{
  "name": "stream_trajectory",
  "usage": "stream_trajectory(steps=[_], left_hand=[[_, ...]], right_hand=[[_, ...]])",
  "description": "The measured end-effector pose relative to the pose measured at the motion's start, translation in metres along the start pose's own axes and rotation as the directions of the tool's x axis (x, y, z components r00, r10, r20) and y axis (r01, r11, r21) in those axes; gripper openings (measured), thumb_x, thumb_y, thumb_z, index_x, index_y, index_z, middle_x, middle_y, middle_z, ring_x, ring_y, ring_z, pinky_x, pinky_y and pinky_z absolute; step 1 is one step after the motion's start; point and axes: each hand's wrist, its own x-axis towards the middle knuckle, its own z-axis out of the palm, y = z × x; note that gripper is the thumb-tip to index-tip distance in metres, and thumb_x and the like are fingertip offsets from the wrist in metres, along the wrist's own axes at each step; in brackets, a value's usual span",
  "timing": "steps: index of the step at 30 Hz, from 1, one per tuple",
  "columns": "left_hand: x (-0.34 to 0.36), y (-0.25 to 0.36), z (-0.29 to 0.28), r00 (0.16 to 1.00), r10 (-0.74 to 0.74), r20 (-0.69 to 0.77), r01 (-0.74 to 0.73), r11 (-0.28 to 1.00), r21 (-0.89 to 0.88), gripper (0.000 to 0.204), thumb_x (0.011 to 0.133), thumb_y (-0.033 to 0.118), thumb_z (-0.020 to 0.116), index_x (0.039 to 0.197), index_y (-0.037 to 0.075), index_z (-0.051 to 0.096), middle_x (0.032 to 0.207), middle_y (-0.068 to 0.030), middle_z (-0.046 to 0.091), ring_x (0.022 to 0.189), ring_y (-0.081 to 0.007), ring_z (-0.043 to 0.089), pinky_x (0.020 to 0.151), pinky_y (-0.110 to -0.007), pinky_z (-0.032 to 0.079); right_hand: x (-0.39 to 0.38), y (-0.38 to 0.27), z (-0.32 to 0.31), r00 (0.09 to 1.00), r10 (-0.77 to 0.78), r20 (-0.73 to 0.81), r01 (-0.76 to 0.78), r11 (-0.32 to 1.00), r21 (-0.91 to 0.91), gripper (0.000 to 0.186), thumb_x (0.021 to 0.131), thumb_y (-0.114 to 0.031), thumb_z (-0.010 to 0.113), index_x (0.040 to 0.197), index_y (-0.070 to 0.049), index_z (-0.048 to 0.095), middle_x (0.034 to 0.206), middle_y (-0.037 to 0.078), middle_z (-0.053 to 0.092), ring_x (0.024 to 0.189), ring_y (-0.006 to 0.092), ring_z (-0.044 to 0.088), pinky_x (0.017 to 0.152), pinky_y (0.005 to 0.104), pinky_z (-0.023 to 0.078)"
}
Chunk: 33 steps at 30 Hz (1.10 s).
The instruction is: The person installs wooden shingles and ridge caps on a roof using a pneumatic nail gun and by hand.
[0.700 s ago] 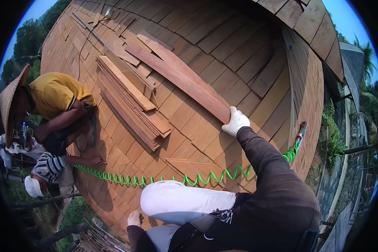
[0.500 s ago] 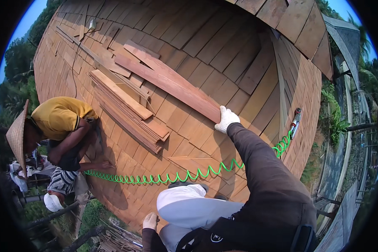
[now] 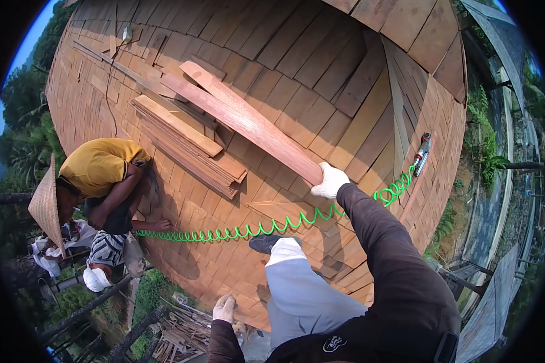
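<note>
My right hand [image 3: 330, 181], in a white glove, grips the near end of a long reddish-brown wooden plank [image 3: 242, 124]. The plank slants up and left over the shingles, and its far end crosses another reddish board [image 3: 207, 78]. My left hand [image 3: 224, 308], gloved too, hangs low near the roof's lower edge, left of my leg. Its fingers are loosely curled, a little apart, and nothing shows in them. Left of the held plank lies a stack of thin wooden boards [image 3: 191, 151].
A coiled green air hose [image 3: 248, 231] crosses the shingled roof to a red and silver air tool [image 3: 422, 154] at right. A person in a yellow shirt [image 3: 103, 166] crouches at left, near another person in a white helmet [image 3: 95, 279]. The roof's edge drops away below.
The held plank's face has tilted and catches more light. My leg has straightened, with the shoe now in plain sight. My left hand has shifted slightly right and up in view.
</note>
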Motion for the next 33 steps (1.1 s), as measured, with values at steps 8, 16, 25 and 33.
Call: stream_trajectory(steps=[8, 16, 25, 33], left_hand=[[-0.018, 0.135, 0.143, 0.868, 0.226, 0.442, -0.154, 0.969, -0.194, 0.083, 0.094, 0.022, 0.078, 0.157, -0.004, 0.032, 0.135, -0.0107, 0.059, 0.119, -0.0157, 0.059, 0.101, -0.028, 0.048], [-0.039, 0.204, 0.238, 0.844, 0.205, 0.495, 0.076, 0.869, -0.489, 0.032, 0.093, 0.025, 0.078, 0.116, 0.010, 0.063, 0.103, -0.0086, 0.069, 0.094, -0.0250, 0.069, 0.084, -0.042, 0.059], [-0.082, 0.175, 0.203, 0.852, 0.115, 0.511, 0.032, 0.963, -0.269, 0.022, 0.092, 0.022, 0.075, 0.105, 0.010, 0.063, 0.090, -0.0070, 0.065, 0.074, -0.0236, 0.066, 0.064, -0.040, 0.059], [-0.078, 0.186, 0.142, 0.886, 0.090, 0.455, -0.040, 0.992, -0.118, 0.019, 0.091, 0.024, 0.075, 0.103, 0.012, 0.064, 0.079, -0.0042, 0.062, 0.065, -0.0212, 0.063, 0.059, -0.040, 0.057]], right_hand=[[-0.151, -0.003, 0.102, 0.929, -0.237, 0.283, -0.183, 0.370, 0.911, 0.048, 0.080, -0.011, 0.077, 0.122, -0.003, 0.056, 0.092, 0.006, 0.061, 0.062, 0.0132, 0.056, 0.055, 0.0295, 0.047], [-0.240, -0.027, 0.155, 0.904, -0.342, 0.257, -0.188, 0.221, 0.957, 0.039, 0.091, -0.021, 0.069, 0.126, -0.007, 0.059, 0.095, 0.007, 0.063, 0.076, 0.0172, 0.061, 0.066, 0.0303, 0.050], [-0.280, 0.043, 0.101, 0.971, -0.060, 0.232, -0.142, 0.636, 0.758, 0.066, 0.097, -0.049, 0.069, 0.138, 0.002, 0.058, 0.126, 0.017, 0.069, 0.118, 0.0240, 0.065, 0.102, 0.0349, 0.050], [-0.347, 0.277, 0.111, 0.812, 0.579, 0.068, -0.574, 0.774, 0.267, 0.063, 0.087, -0.045, 0.072, 0.128, 0.002, 0.065, 0.116, 0.020, 0.074, 0.110, 0.0308, 0.070, 0.097, 0.0377, 0.053]])
